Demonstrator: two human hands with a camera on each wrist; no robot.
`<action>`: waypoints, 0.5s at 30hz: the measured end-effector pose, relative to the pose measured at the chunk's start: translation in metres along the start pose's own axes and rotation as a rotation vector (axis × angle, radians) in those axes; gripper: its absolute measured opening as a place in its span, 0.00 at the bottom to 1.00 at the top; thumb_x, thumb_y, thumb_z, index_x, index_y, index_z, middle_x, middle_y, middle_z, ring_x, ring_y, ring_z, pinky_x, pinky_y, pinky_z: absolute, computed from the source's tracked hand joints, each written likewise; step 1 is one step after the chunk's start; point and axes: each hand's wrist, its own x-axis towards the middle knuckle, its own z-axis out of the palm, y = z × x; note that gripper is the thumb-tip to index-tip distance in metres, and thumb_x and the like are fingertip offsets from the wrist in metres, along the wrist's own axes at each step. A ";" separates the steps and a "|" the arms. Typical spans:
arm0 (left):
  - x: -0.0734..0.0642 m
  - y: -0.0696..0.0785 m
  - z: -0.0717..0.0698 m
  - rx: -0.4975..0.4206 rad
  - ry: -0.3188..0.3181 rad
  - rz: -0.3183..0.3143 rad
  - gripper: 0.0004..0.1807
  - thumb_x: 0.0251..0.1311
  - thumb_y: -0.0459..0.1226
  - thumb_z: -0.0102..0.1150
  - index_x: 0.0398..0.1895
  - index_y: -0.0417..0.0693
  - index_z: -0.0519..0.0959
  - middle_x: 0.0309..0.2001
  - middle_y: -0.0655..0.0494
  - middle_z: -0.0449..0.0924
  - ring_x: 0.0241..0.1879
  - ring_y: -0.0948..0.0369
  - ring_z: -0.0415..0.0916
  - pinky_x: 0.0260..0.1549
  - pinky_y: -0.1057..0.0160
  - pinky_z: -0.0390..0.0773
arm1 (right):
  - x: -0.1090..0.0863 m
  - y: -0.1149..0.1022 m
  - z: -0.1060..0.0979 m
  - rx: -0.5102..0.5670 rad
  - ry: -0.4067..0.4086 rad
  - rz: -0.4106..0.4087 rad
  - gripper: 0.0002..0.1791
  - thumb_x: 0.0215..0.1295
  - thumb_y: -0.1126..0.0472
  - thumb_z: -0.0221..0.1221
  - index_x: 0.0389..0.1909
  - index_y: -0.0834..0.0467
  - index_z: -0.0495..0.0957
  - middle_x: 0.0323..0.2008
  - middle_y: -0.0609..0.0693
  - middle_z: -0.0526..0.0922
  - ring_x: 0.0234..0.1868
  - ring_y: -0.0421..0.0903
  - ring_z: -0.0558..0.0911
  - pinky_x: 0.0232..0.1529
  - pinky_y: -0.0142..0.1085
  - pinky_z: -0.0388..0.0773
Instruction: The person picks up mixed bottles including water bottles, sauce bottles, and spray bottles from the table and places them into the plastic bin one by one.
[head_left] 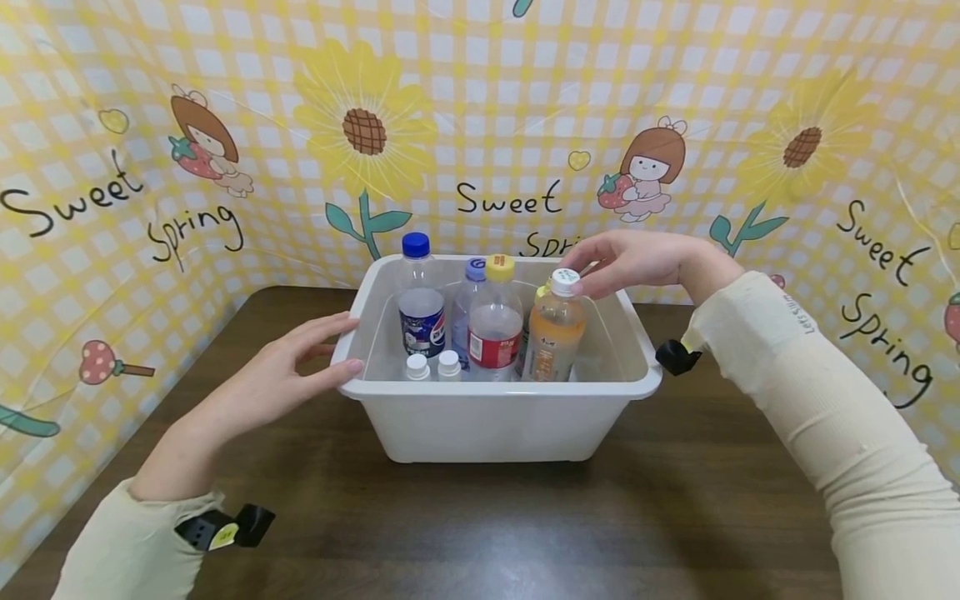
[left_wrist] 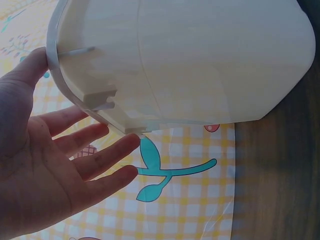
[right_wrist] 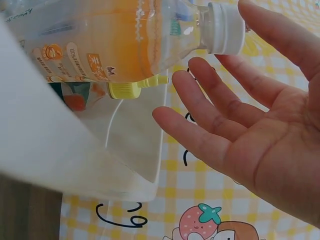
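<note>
A white plastic tub (head_left: pixel 491 425) holds several bottles. My left hand (head_left: pixel 281 379) rests at its left rim, fingers nearly straight and spread; in the left wrist view the thumb (left_wrist: pixel 35 67) lies along the rim. My right hand (head_left: pixel 637 260) is at the white cap (head_left: pixel 565 282) of an orange drink bottle (head_left: pixel 555 337) in the tub's right part. In the right wrist view, the right thumb (right_wrist: pixel 260 17) is at the cap's edge, the index fingertip is just past its other side, and the other fingers are loosely spread.
Left of the orange bottle stand a yellow-capped bottle with a red label (head_left: pixel 497 333), a purple-capped bottle (head_left: pixel 471 296) and a blue-capped Pepsi bottle (head_left: pixel 422 312). Two small white caps (head_left: pixel 417 367) show by the front wall. The tub is on a brown wooden table (head_left: pixel 487 533), before a yellow checked cloth (head_left: pixel 495 125).
</note>
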 end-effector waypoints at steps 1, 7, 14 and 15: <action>0.000 0.000 0.000 0.001 0.000 0.001 0.36 0.62 0.53 0.54 0.70 0.51 0.59 0.71 0.44 0.55 0.61 0.41 0.66 0.49 0.39 0.74 | -0.001 0.000 0.000 0.002 0.001 -0.009 0.23 0.63 0.56 0.59 0.57 0.58 0.69 0.54 0.52 0.76 0.56 0.47 0.74 0.59 0.42 0.72; 0.000 -0.001 -0.001 0.009 0.001 0.025 0.35 0.62 0.52 0.54 0.69 0.50 0.59 0.70 0.45 0.56 0.60 0.42 0.67 0.49 0.40 0.74 | -0.009 -0.002 -0.002 -0.005 0.027 -0.045 0.22 0.64 0.57 0.58 0.58 0.58 0.70 0.54 0.51 0.76 0.56 0.46 0.74 0.56 0.40 0.72; -0.001 -0.003 -0.003 0.037 -0.013 0.032 0.35 0.63 0.52 0.53 0.70 0.50 0.59 0.70 0.45 0.56 0.61 0.43 0.66 0.48 0.41 0.74 | -0.021 -0.004 -0.003 0.025 0.073 -0.042 0.21 0.66 0.55 0.55 0.58 0.58 0.70 0.60 0.51 0.71 0.58 0.49 0.73 0.61 0.43 0.71; 0.000 -0.003 -0.003 0.043 -0.016 0.032 0.35 0.63 0.52 0.53 0.70 0.51 0.59 0.70 0.45 0.56 0.61 0.43 0.66 0.48 0.40 0.74 | -0.023 -0.004 -0.002 0.028 0.084 -0.043 0.21 0.66 0.55 0.54 0.58 0.58 0.69 0.61 0.51 0.71 0.58 0.48 0.73 0.61 0.44 0.71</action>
